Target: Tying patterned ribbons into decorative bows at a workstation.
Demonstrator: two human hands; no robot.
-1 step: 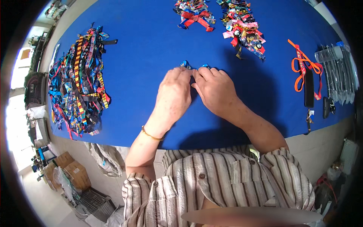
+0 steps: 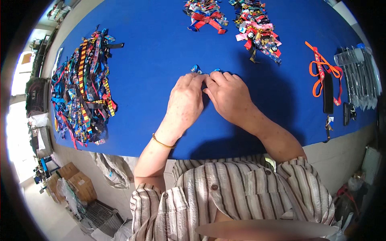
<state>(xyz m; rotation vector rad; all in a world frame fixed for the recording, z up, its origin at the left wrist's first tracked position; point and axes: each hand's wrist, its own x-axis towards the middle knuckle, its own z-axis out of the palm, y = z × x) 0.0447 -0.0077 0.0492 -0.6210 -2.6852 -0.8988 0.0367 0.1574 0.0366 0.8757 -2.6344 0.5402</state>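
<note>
My left hand (image 2: 185,97) and my right hand (image 2: 230,97) meet fingertip to fingertip above the middle of the blue table. Both are closed in a pinch on a small blue patterned ribbon (image 2: 195,68). One end of it pokes out beyond the left fingers, and a second bit of blue shows past the right index finger. Whatever lies between the fingertips is covered by the hands, so I cannot tell how the ribbon is folded or tied.
A heap of long patterned ribbon straps (image 2: 82,88) covers the table's left side. Two rows of knotted ribbon pieces (image 2: 259,34) lie at the far side. At right are an orange cord (image 2: 317,82), a black strap (image 2: 328,94) and clear plastic sleeves (image 2: 358,80).
</note>
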